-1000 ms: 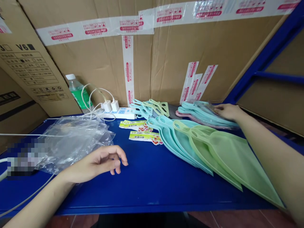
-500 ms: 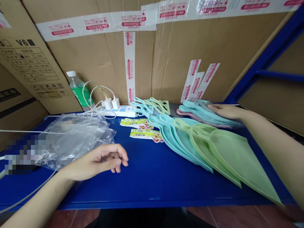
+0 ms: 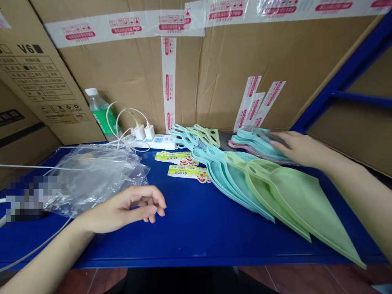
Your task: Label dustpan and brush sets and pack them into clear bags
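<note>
My right hand lies palm down on a stack of bagged teal and pink dustpans at the back right, fingers stretched over the top one. My left hand rests on the blue table with fingers loosely curled and nothing in them, just beside a heap of clear plastic bags. A fanned row of teal and green dustpans lies between the two hands. Two printed paper labels lie in front of small brushes.
A white power strip with two chargers and cables sits at the back, next to a green water bottle. Taped cardboard boxes wall the back and left. A blue shelf post rises at right. A cable runs along the left edge.
My right hand has slid a little left and toward me across the bagged stack. My left hand has barely moved. The view has dipped slightly.
</note>
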The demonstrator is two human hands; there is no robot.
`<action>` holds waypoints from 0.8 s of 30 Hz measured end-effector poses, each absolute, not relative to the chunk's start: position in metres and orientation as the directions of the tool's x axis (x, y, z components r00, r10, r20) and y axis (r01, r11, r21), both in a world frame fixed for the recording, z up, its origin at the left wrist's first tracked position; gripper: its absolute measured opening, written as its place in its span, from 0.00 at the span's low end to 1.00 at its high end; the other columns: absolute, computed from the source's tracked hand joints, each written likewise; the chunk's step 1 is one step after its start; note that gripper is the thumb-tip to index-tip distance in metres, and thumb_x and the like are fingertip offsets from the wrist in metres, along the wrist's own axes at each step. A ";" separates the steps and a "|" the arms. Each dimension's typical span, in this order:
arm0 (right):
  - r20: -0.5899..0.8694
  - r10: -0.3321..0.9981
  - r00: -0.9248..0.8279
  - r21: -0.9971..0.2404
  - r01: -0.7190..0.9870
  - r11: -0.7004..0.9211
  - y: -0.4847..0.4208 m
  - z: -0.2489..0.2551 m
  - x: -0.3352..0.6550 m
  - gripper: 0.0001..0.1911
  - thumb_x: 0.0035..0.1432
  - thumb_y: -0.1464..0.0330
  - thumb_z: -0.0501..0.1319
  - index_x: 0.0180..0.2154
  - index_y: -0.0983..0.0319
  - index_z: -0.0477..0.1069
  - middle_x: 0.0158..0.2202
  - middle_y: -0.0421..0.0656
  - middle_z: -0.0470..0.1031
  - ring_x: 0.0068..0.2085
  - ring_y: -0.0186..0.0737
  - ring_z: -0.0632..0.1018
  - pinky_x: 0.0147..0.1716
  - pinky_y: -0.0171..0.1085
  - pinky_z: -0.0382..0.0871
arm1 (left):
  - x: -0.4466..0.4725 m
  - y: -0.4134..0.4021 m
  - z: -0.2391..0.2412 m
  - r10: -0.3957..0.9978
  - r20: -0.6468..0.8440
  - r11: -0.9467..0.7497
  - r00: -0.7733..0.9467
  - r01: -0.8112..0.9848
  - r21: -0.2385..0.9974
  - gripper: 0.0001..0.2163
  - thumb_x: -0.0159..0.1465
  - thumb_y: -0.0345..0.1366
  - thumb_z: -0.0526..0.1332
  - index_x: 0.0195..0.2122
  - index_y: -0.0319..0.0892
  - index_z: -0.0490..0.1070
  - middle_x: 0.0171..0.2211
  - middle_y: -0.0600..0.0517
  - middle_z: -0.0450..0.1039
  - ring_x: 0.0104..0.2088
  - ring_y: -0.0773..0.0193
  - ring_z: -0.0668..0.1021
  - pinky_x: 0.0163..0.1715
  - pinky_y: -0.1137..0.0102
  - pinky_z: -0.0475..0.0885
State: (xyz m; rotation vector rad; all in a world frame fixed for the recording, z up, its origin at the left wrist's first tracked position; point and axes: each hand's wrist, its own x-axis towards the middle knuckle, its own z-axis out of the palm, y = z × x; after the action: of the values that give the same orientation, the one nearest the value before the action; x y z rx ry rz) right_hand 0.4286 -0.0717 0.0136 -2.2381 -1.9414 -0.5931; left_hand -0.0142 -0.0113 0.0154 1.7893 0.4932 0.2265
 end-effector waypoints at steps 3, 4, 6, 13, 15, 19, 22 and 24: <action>0.327 0.939 0.103 0.191 0.966 -0.173 -0.089 0.015 0.402 0.23 0.68 0.66 0.51 0.56 0.75 0.71 0.56 0.66 0.72 0.54 0.61 0.76 0.52 0.52 0.70 | -0.013 -0.011 0.015 0.444 -0.105 -0.213 0.890 0.219 0.952 0.08 0.68 0.40 0.61 0.40 0.41 0.74 0.35 0.50 0.77 0.31 0.68 0.76 0.33 0.74 0.73; 0.328 0.939 0.100 0.203 0.964 -0.173 -0.094 0.014 0.393 0.24 0.67 0.65 0.52 0.57 0.74 0.70 0.59 0.66 0.69 0.57 0.64 0.73 0.53 0.55 0.69 | -0.013 -0.010 0.015 0.447 -0.107 -0.214 0.888 0.222 0.951 0.08 0.68 0.40 0.61 0.40 0.41 0.74 0.35 0.50 0.77 0.31 0.68 0.76 0.32 0.73 0.73; 0.285 0.958 0.031 0.229 0.968 -0.099 -0.101 0.010 0.379 0.25 0.67 0.63 0.51 0.59 0.71 0.69 0.61 0.63 0.68 0.61 0.63 0.69 0.57 0.56 0.66 | -0.013 -0.010 0.015 0.454 -0.109 -0.216 0.885 0.228 0.950 0.08 0.67 0.40 0.61 0.40 0.41 0.74 0.35 0.50 0.77 0.31 0.68 0.76 0.32 0.73 0.73; 0.212 0.975 -0.071 0.174 0.984 0.034 -0.108 -0.002 0.358 0.26 0.68 0.63 0.43 0.55 0.63 0.73 0.55 0.55 0.76 0.54 0.56 0.78 0.47 0.52 0.75 | -0.016 -0.009 0.011 0.449 -0.099 -0.239 0.888 0.226 0.945 0.08 0.68 0.42 0.60 0.42 0.44 0.73 0.36 0.52 0.76 0.32 0.69 0.76 0.33 0.75 0.73; 0.208 0.975 -0.075 0.138 0.989 0.047 -0.112 0.001 0.358 0.27 0.69 0.62 0.41 0.56 0.62 0.72 0.55 0.53 0.76 0.54 0.54 0.77 0.48 0.51 0.75 | -0.015 -0.009 0.010 0.450 -0.101 -0.249 0.888 0.233 0.940 0.09 0.69 0.42 0.60 0.42 0.44 0.73 0.35 0.53 0.76 0.32 0.70 0.76 0.33 0.76 0.72; 0.163 0.978 -0.132 0.059 0.991 0.124 -0.124 0.004 0.363 0.32 0.68 0.52 0.42 0.59 0.65 0.69 0.60 0.54 0.71 0.60 0.55 0.72 0.53 0.52 0.73 | -0.014 -0.009 0.010 0.445 -0.111 -0.269 0.888 0.251 0.930 0.10 0.68 0.44 0.60 0.42 0.44 0.73 0.35 0.52 0.76 0.32 0.69 0.76 0.33 0.75 0.72; 0.201 0.965 -0.169 0.055 0.985 0.161 -0.129 -0.001 0.366 0.33 0.68 0.51 0.44 0.61 0.66 0.66 0.61 0.56 0.69 0.60 0.56 0.72 0.52 0.52 0.73 | -0.013 -0.010 0.011 0.453 -0.114 -0.271 0.884 0.259 0.927 0.11 0.68 0.45 0.60 0.42 0.43 0.73 0.35 0.51 0.76 0.32 0.68 0.76 0.33 0.73 0.73; 0.249 0.949 -0.195 0.082 0.980 0.181 -0.130 -0.006 0.367 0.31 0.69 0.54 0.43 0.60 0.65 0.67 0.60 0.56 0.71 0.58 0.54 0.74 0.51 0.52 0.74 | -0.013 -0.010 0.012 0.460 -0.111 -0.268 0.881 0.257 0.929 0.12 0.68 0.45 0.60 0.42 0.42 0.73 0.35 0.50 0.76 0.31 0.67 0.76 0.33 0.72 0.73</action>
State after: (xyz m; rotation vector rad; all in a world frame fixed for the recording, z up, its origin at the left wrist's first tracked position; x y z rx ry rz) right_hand 0.3669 -0.1299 -0.0059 -1.8959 -2.3011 -0.3355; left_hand -0.0129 -0.0098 0.0117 1.8642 0.5334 0.2134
